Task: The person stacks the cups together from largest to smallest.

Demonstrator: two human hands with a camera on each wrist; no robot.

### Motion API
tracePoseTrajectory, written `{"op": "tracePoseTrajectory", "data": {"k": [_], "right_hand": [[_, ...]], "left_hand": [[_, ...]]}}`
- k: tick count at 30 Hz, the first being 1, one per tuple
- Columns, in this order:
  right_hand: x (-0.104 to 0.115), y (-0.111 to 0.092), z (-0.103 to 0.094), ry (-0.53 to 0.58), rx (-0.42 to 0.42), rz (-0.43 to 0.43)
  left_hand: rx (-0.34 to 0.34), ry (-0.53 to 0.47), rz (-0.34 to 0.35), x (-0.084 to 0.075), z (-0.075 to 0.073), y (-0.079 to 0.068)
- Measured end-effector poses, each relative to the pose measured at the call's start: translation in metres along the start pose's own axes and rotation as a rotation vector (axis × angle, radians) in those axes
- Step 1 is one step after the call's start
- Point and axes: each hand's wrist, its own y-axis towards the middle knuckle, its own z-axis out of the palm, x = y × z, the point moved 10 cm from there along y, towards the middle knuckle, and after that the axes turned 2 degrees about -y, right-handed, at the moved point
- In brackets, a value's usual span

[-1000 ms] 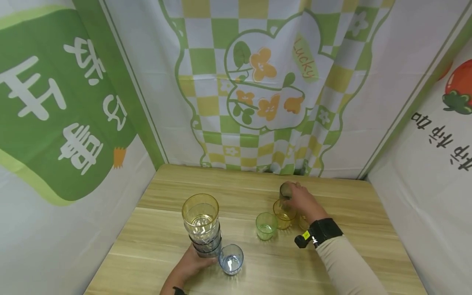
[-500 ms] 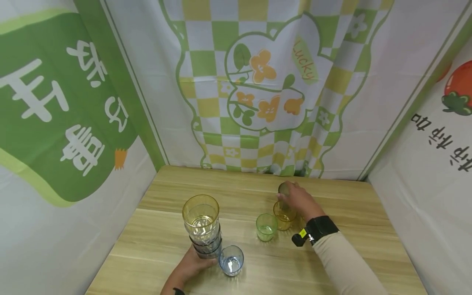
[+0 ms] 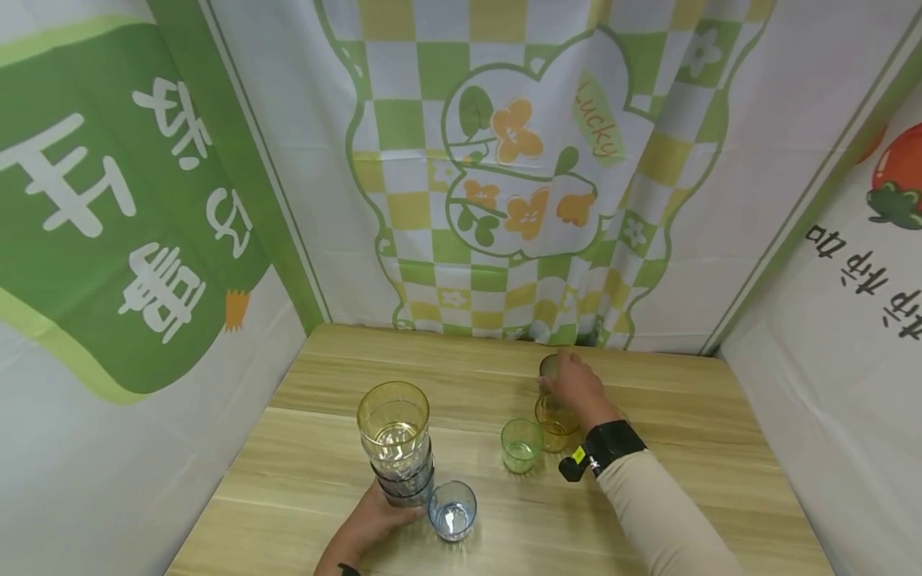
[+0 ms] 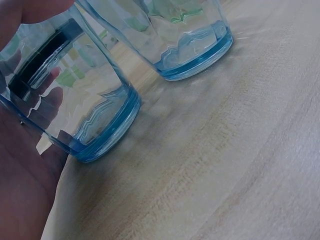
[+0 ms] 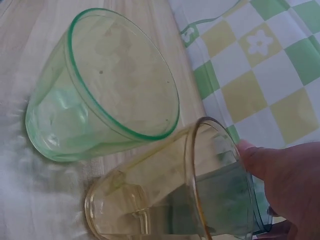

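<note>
My left hand (image 3: 374, 516) grips the lowest part of a tall stack of drinking glasses. A yellow glass (image 3: 392, 412) tops the stack, over bluish-grey ones. In the left wrist view, the gripped glass (image 4: 102, 117) has a blue base resting at the table. A separate blue glass (image 3: 452, 512) stands right beside it. At the back, my right hand (image 3: 579, 388) holds a dark grey glass (image 3: 549, 366) behind an amber glass (image 3: 556, 432). In the right wrist view, the grey glass shows partly through the amber glass (image 5: 145, 200). A green glass (image 3: 521, 452) stands left of the amber one.
The wooden table (image 3: 317, 432) is bounded by a checked cloth (image 3: 504, 296) at the back and printed panels at both sides. Right of the amber glass, another glass is mostly hidden by my right forearm.
My right hand has shifted slightly left and back with the grey glass, its forearm swinging left over the glass beside the amber one. My left hand and the stack stay in place.
</note>
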Motion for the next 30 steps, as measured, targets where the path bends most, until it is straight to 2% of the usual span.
{"op": "tracePoseTrajectory", "data": {"k": [5,12,22,30], "right_hand": [[0.003,-0.001,-0.004,0.003,-0.007,-0.016],[0.01,-0.002,-0.006,-0.023,0.057,-0.035],[0.027,-0.001,-0.013,-0.055,0.094,-0.152],[0.029,-0.002,-0.012,-0.031,0.132,-0.15]], "left_hand": [[-0.008,0.025,-0.013,0.0,-0.001,0.0],[-0.006,0.022,-0.009,0.0,-0.001,0.0],[-0.009,0.036,-0.006,-0.002,-0.004,0.002],[0.002,0.008,-0.021,0.002,-0.001,0.001]]}}
